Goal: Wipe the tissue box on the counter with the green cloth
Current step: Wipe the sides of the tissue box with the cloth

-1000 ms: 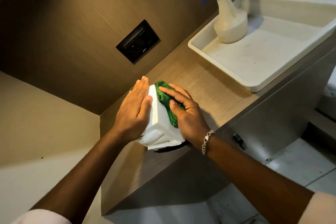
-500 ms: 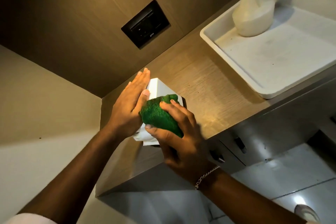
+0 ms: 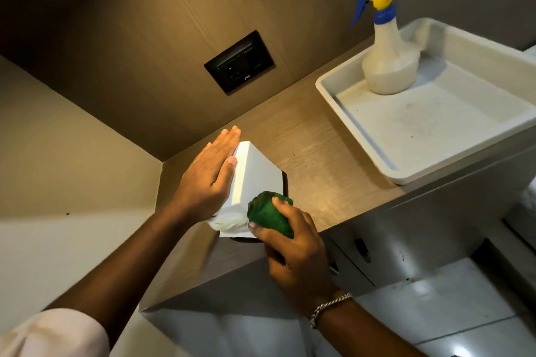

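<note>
Wood-grain wall panel (image 3: pixel 145 38): brown, it fills the upper left and the top of the frame.
Counter (image 3: pixel 319 159): light wood surface; it runs from the lower centre up to the right side of the frame, with grey drawer fronts under its right part.
Tray (image 3: pixel 435 130): white, with a raised rim; it sits on the counter at the right of the frame, well apart from the tissue box.
Left hand (image 3: pixel 207 180): in the centre of the frame, flat and fully open with the fingers straight and together; the palm presses on the left face of the tissue box. It grasps nothing.
Right hand (image 3: pixel 293 252): below the centre, curled closed around the green cloth, with the thumb on the left side of it. A silver bracelet (image 3: pixel 327 306) is on the wrist.
Tissue box (image 3: pixel 255 180): white, on the counter near its front left corner, in the centre of the frame between both hands. White tissue sticks out at its near lower end.
Spray bottle (image 3: pixel 388 64): whitish body, blue collar, yellow head; it stands upright in the far corner of the tray, upper right.
Socket plate (image 3: pixel 239 62): black, set in the wall panel, upper centre.
Green cloth (image 3: pixel 268 213): bunched into a ball; it touches the near right edge of the tissue box.
</note>
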### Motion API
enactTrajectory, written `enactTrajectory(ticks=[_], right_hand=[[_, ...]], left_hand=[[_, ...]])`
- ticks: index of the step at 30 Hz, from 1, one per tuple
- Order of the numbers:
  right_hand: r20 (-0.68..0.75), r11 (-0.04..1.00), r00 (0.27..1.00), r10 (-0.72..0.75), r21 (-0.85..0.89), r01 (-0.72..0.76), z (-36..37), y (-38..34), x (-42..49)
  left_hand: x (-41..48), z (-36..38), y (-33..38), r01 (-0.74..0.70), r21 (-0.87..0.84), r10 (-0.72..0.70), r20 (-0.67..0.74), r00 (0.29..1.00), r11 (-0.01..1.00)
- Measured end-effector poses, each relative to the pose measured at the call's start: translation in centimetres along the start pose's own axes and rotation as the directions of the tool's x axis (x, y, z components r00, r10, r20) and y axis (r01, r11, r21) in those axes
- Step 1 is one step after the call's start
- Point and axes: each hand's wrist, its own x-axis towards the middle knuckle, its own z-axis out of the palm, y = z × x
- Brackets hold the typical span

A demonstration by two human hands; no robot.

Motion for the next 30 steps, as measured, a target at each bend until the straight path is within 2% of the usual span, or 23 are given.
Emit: enactTrajectory(ticks=[3, 6, 9, 12, 14, 17, 20, 23, 26, 30], right_hand=[[0.101, 0.997, 0.992, 0.07, -0.043, -0.066, -1.3, -1.1, 0.2], [0.234, 0.98, 0.959, 0.157, -0.159, -0.122, -3.0, -2.6, 1.4], [0.43, 0.935, 0.855, 0.29, -0.319, -0.157, -4.8, -4.1, 3.1], [0.551, 0.887, 0.765, 0.332, -0.459, -0.055, -6.2, -4.7, 4.3], [0.616, 0.878, 0.695, 0.372, -0.476, -0.048, -7.1, -4.3, 4.5], [0.569, 0.903, 0.729, 0.38, -0.398, -0.16, -9.4, -4.2, 5.8], [0.432, 0.943, 0.846, 0.312, -0.253, -0.218, -10.9, -5.2, 8.4], [0.378, 0.98, 0.904, 0.198, -0.105, -0.171, -10.7, -7.0, 10.9], [0.431, 0.979, 0.884, 0.179, -0.17, -0.116, -9.6, -8.5, 12.7], [0.549, 0.961, 0.82, 0.161, -0.278, -0.002, -9.3, -10.1, 11.9]], left_hand=[[-0.1, -0.1, -0.1, -0.008, 0.023, 0.008, -0.007, 1.0, 1.0], [-0.1, -0.1, -0.2, 0.006, 0.034, -0.006, 0.006, 1.0, 0.999], [-0.2, -0.3, 0.3, 0.021, 0.044, -0.022, 0.02, 1.0, 0.999], [-0.7, -0.4, 0.7, 0.054, 0.049, -0.055, 0.015, 0.998, 0.997], [-0.6, -0.2, 0.6, 0.076, 0.048, -0.077, 0.029, 0.997, 0.996], [-0.7, -0.5, 0.7, 0.072, 0.053, -0.073, 0.03, 0.997, 0.996], [-0.7, -0.4, 0.5, 0.084, 0.022, -0.084, 0.025, 0.996, 0.996], [-0.6, -0.4, 0.2, 0.097, -0.034, -0.097, -0.008, 0.995, 0.995], [-0.4, -0.5, 0.0, 0.102, -0.092, -0.107, -0.048, 0.993, 0.991], [-0.3, -0.4, -0.1, 0.098, -0.109, -0.104, -0.052, 0.993, 0.989]])
